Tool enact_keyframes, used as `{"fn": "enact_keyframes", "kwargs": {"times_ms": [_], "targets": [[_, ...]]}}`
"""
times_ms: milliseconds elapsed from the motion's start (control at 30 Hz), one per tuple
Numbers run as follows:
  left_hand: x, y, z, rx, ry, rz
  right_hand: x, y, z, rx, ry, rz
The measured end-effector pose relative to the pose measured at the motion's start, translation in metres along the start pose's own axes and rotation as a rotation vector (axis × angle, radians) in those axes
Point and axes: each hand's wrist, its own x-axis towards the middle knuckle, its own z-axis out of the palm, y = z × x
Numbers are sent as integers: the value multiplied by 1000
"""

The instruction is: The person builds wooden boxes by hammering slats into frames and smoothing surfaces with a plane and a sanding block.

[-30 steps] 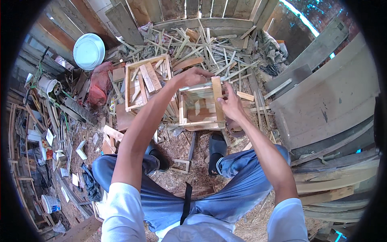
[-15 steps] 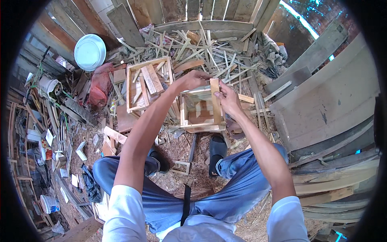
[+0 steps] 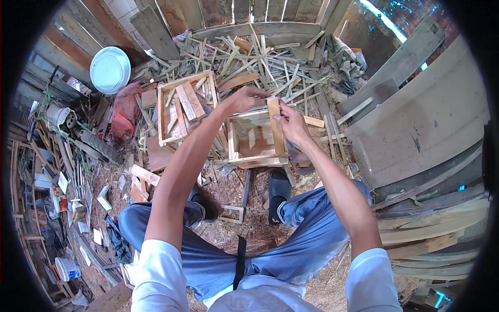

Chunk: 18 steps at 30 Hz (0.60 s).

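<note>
A small open wooden crate frame (image 3: pixel 253 138) stands on the ground in front of my knees. A loose wooden slat (image 3: pixel 275 127) lies upright against the crate's right side. My left hand (image 3: pixel 245 98) grips the slat's top end at the crate's upper edge. My right hand (image 3: pixel 292 125) pinches the slat's right edge near its middle. Both forearms reach forward from the lower edge of the view over my blue trousers.
A second wooden crate (image 3: pixel 184 106) with loose boards in it lies to the left. A heap of thin wood strips (image 3: pixel 270 57) fills the ground behind. A white round basin (image 3: pixel 110 69) sits upper left. Large grey boards (image 3: pixel 426 119) lean on the right. Black sandals (image 3: pixel 278 195) are on my feet.
The slat has shifted on the crate's right side and now stands more upright. Both hands have moved slightly with it; the crate stays in place.
</note>
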Motion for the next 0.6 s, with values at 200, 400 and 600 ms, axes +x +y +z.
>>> {"fn": "enact_keyframes", "kwargs": {"times_ms": [200, 400, 600], "targets": [[2, -1, 2, 24, 21, -5, 9, 17, -2, 15, 63, -15], [-2, -14, -3, 24, 62, -20, 13, 14, -11, 228, 124, -60], [-2, -14, 6, 14, 78, -58, 8, 19, -2, 106, 49, -89]]}}
